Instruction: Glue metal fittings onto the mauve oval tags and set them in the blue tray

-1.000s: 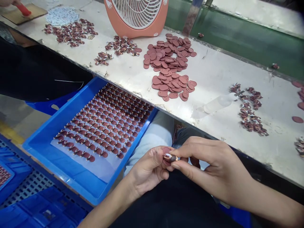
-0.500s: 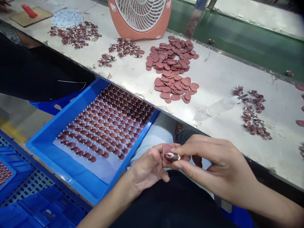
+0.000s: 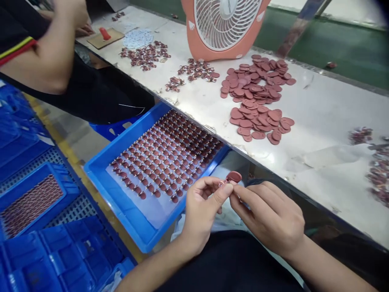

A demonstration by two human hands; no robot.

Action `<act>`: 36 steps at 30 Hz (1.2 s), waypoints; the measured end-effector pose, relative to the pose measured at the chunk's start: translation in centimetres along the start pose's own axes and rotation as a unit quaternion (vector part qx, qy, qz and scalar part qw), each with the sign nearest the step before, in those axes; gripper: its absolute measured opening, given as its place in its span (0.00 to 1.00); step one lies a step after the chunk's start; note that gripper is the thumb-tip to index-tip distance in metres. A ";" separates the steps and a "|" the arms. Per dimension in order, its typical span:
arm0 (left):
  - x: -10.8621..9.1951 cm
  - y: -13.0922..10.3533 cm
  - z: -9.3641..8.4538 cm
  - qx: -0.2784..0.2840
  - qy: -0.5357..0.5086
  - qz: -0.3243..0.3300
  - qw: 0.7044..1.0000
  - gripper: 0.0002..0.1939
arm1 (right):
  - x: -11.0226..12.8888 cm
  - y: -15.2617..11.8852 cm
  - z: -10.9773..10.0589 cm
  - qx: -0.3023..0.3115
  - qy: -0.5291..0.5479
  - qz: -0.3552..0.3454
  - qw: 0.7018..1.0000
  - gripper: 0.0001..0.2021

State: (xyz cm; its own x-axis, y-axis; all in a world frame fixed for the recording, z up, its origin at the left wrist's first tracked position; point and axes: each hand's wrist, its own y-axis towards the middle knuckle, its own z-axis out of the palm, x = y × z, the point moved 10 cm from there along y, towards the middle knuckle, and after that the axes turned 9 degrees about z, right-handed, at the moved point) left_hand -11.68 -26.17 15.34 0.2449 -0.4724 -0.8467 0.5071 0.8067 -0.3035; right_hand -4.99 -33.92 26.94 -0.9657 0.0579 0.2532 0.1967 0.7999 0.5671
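Note:
A maroon oval disc point(image 3: 234, 176) with a small part at its lower end sits between my hands above my lap. My left hand point(image 3: 200, 211) pinches that end between thumb and fingers. Fingertips of my right hand point(image 3: 270, 215) close on the same spot from the other side and partly cover it. Left of my hands, a blue tray point(image 3: 118, 215) holds rows of similar discs with small dark, pale-marked figures on them. On the bench beyond lie heaps of loose maroon discs point(image 3: 258, 117).
An orange fan point(image 3: 219, 53) stands at the bench's back. Small figure pieces point(image 3: 146, 56) lie in clusters left, more at right by a blurred clear bottle point(image 3: 331, 156). A co-worker's arm point(image 3: 48, 65) is at upper left. Blue crates point(image 3: 57, 259) stand on the floor side.
The view has swung left, so the bench and tray appear further right. My left thumb has closed onto the piece, and the disc now points up and away with its figure turned from view.

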 end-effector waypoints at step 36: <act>-0.3 2.4 -27.9 0.045 0.826 -0.094 0.554 0.11 | -5.8 -5.4 -3.1 0.039 0.003 0.072 0.997 0.13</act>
State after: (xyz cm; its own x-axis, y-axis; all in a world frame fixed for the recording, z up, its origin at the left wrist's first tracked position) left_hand -33.62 -14.22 2.69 -0.8719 0.4846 -0.0706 0.4525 0.7421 -0.4945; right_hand 0.10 -40.46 24.81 -0.9274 0.1719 0.3321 0.3189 0.8272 0.4625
